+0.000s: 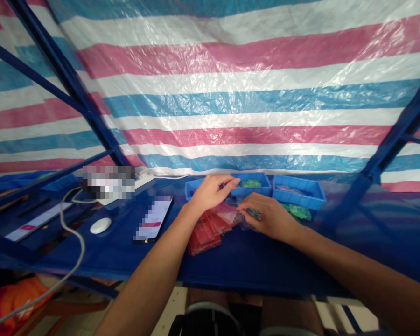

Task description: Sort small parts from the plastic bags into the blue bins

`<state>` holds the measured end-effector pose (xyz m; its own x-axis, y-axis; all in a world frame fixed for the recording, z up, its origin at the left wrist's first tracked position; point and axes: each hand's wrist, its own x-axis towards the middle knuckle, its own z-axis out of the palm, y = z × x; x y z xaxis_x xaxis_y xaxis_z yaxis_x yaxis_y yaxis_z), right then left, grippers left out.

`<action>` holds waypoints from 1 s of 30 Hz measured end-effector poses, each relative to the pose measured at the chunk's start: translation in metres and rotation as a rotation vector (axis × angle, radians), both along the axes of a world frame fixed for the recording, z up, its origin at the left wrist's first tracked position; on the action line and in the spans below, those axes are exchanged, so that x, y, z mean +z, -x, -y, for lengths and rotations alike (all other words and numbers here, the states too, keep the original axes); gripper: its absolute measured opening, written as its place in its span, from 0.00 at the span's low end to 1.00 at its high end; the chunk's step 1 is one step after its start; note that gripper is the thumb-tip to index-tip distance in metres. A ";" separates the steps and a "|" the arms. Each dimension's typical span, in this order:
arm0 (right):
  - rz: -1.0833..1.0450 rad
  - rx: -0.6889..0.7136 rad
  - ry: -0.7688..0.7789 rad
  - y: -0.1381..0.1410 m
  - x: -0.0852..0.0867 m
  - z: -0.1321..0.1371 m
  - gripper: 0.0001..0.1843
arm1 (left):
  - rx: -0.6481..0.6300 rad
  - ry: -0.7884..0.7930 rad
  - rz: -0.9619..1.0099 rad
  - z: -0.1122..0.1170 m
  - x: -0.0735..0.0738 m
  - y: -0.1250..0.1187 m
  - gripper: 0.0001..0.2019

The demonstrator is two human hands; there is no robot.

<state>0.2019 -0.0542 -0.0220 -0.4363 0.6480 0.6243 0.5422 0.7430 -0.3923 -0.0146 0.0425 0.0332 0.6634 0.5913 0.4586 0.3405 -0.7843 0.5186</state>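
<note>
Behind the bench (283, 266), a striped plastic sheet (231, 98) fills the background, with blue frame bars (65, 77) slanting at either side. Along the bench's back edge sit blue trays (254, 191), the leftmost partly hidden by the left hand (213, 190). That hand hangs above a stack of red bags (205, 235), thumb stretched out towards the right; whether its fingers grip anything beneath cannot be told. The right hand (268, 215) has thumb and forefinger pinched together on the right edge of a pinkish see-through bag (228, 213), which lies over the stack between the two hands. The bag looks featherlight, limp and rather slippery, likely to crease or cling to its neighbours; a pinch at one edge or corner should serve best, and hard pulling might stretch or tear the film. Counted: three trays behind the hands, two hands, one phone (154, 218) left of the left forearm, one white oval object (101, 226) farther left, and one bag in the pinch. The red bags overlap too much to number, as do the green packets (296, 211) beside the right hand and the green pieces (250, 183) inside the middle tray.
</note>
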 end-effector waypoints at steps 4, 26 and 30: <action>-0.337 -0.123 0.193 -0.011 0.003 -0.003 0.07 | -0.152 0.254 0.033 0.003 -0.001 -0.001 0.22; -0.581 -0.267 0.317 -0.042 0.000 -0.027 0.13 | -0.132 0.373 0.104 -0.014 -0.013 0.003 0.19; -0.576 -0.262 0.338 -0.042 0.006 -0.022 0.18 | -0.110 0.338 0.159 -0.013 -0.010 0.002 0.16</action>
<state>0.2443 -0.0322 -0.0158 0.0988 0.8848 0.4554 0.3240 0.4041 -0.8554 -0.0171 0.0559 0.0235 0.6677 0.6556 0.3526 0.1582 -0.5878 0.7934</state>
